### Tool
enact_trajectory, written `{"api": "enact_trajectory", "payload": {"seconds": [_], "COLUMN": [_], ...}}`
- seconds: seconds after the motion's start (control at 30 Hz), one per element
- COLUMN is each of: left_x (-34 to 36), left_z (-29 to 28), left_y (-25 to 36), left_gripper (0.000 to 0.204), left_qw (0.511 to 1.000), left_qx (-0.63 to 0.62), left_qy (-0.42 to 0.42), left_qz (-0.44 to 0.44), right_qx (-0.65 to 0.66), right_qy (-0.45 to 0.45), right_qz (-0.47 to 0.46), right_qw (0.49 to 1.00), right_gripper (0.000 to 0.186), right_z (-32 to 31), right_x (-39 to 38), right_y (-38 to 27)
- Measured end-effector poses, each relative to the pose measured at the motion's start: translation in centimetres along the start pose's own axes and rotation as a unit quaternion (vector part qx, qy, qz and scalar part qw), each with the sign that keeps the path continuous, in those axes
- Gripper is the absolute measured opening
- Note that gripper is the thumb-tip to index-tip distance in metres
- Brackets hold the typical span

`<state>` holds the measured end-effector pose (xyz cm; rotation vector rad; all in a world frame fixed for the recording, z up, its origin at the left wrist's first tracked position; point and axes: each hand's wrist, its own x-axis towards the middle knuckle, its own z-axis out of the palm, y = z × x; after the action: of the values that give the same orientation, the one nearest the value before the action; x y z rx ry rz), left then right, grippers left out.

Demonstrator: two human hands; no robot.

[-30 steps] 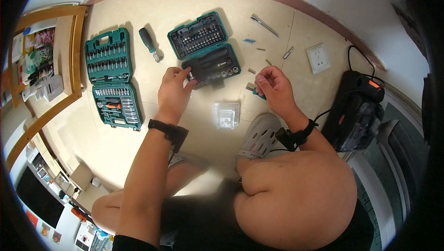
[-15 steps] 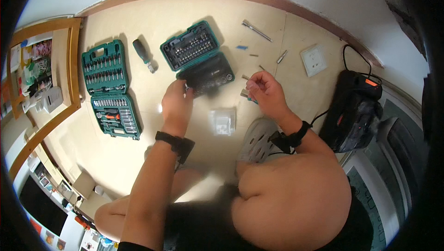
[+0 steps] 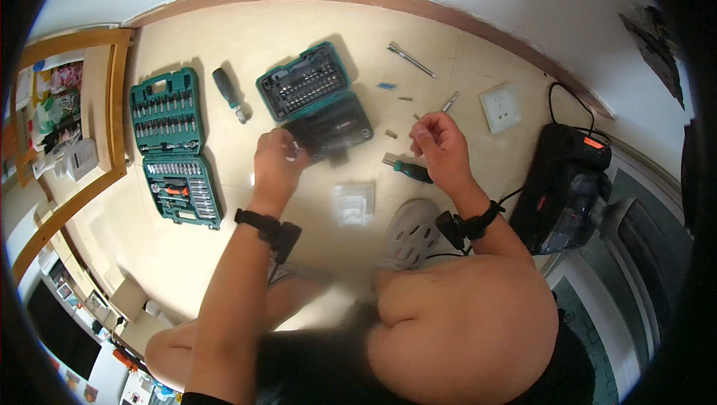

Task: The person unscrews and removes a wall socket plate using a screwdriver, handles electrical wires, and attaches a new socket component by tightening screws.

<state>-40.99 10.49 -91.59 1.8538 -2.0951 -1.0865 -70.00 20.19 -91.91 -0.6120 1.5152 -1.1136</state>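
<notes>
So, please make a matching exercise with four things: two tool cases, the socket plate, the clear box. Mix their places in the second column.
1. Larger tool case
2. Socket plate
3. Clear box
4. Smaller tool case

A. between the arms
B. open, beyond the left hand
C. open, left of the left hand
D. white, right of the right hand

Pairs: 1-C; 2-D; 3-A; 4-B

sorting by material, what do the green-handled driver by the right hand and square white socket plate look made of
Green-handled driver: grip probably moulded plastic or rubber, smoothly rounded; shank likely metal, glinting grey. Square white socket plate: probably plastic, evenly pale and smooth.
</notes>
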Motion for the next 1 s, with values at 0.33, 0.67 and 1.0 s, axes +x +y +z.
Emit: {"api": "enact_trajectory", "payload": {"seconds": [0.33,0.67,1.0], "left_x": [1.7,2.5,3.7], "left_z": [-1.5,-4.1,-10.4], "left_y": [-1.0,2.1,19.3], "left_gripper": [0.032,0.041,0.036], "left_qw": [0.998,0.998,0.99], "left_qx": [-0.025,0.062,-0.094], "left_qy": [-0.054,-0.014,-0.1], "left_qz": [-0.01,0.004,0.016], "right_qx": [-0.296,-0.631,-0.54], "right_qy": [0.115,0.031,0.026], "right_qz": [-0.108,-0.16,-0.172], "right_qw": [0.942,0.758,0.823], "right_gripper": [0.017,0.014,0.009], "right_z": [-3.5,-0.4,-1.6], "right_x": [6.1,10.4,8.8], "right_y": [-2.9,-4.0,-3.8]}}
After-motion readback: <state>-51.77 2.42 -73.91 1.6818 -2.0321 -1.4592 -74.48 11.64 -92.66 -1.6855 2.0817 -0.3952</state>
